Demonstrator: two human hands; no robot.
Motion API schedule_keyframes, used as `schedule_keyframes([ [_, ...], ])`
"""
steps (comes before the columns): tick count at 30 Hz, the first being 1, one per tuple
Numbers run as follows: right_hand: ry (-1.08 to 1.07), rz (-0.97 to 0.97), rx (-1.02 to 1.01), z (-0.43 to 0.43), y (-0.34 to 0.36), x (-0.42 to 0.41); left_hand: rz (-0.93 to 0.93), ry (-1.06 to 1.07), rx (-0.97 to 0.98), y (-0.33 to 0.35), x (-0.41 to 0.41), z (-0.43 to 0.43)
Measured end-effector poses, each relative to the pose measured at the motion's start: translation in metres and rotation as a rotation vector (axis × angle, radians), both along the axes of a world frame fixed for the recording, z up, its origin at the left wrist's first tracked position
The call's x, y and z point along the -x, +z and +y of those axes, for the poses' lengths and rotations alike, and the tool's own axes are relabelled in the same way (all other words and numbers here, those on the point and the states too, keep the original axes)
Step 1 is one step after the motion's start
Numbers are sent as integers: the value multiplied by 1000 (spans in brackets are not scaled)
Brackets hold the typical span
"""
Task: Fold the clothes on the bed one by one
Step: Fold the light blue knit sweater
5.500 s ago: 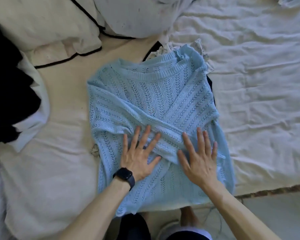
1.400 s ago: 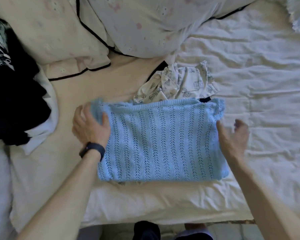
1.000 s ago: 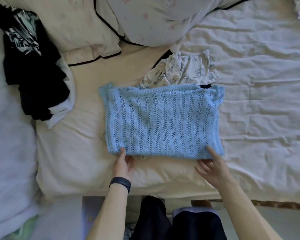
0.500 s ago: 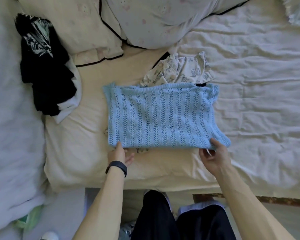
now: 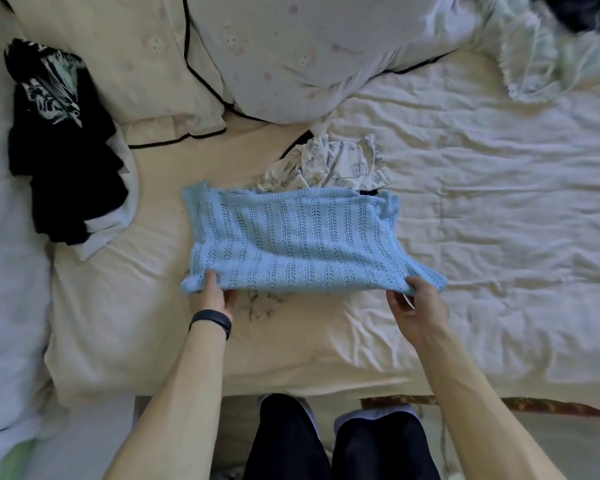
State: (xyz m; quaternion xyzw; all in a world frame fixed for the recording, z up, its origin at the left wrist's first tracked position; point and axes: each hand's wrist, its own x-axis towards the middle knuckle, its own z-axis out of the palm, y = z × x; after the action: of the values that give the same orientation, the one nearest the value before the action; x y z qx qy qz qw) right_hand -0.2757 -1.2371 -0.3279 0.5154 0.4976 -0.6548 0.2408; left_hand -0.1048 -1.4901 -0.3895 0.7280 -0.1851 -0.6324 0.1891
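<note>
Rumpled bed (image 5: 499, 202) under blue sweater (image 5: 291, 237)

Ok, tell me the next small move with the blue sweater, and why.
Probably carry the near edge up and over to the far edge, halving the blue sweater. The left hand and right hand each grip a near corner, that edge is raised off the bed, and the rest lies flat.

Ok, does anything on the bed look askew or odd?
The folded blue sweater is skewed: its near right corner flares past the side edge, where the right hand pinches it. A crumpled patterned garment pokes out beyond its far edge.
</note>
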Motion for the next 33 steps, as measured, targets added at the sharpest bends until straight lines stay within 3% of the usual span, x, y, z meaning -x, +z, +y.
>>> schedule_keyframes([
  [4, -31, 52, -7, 26, 20, 19, -118, -103, 318, 61, 20, 1],
  [7, -79, 98, 38, 60, 37, 47, -97, -174, 493, 117, 62, 15],
  [13, -93, 215, 92, 155, 88, 158, 37, -429, 597, 196, 208, 73],
  [17, -84, 318, 62, 221, 116, 247, 103, -518, 620, 212, 298, 133],
  [21, -89, 410, 6, 268, 132, 306, 171, -475, 592, 205, 354, 185],
  [25, -76, 443, -70, 304, 120, 313, 185, -438, 647, 180, 362, 232],
  [30, -3, 377, -207, 356, 27, 268, 46, -442, 651, 86, 292, 298],
  [33, 40, 238, -366, 383, -53, 213, -127, -415, 452, 10, 234, 336],
])
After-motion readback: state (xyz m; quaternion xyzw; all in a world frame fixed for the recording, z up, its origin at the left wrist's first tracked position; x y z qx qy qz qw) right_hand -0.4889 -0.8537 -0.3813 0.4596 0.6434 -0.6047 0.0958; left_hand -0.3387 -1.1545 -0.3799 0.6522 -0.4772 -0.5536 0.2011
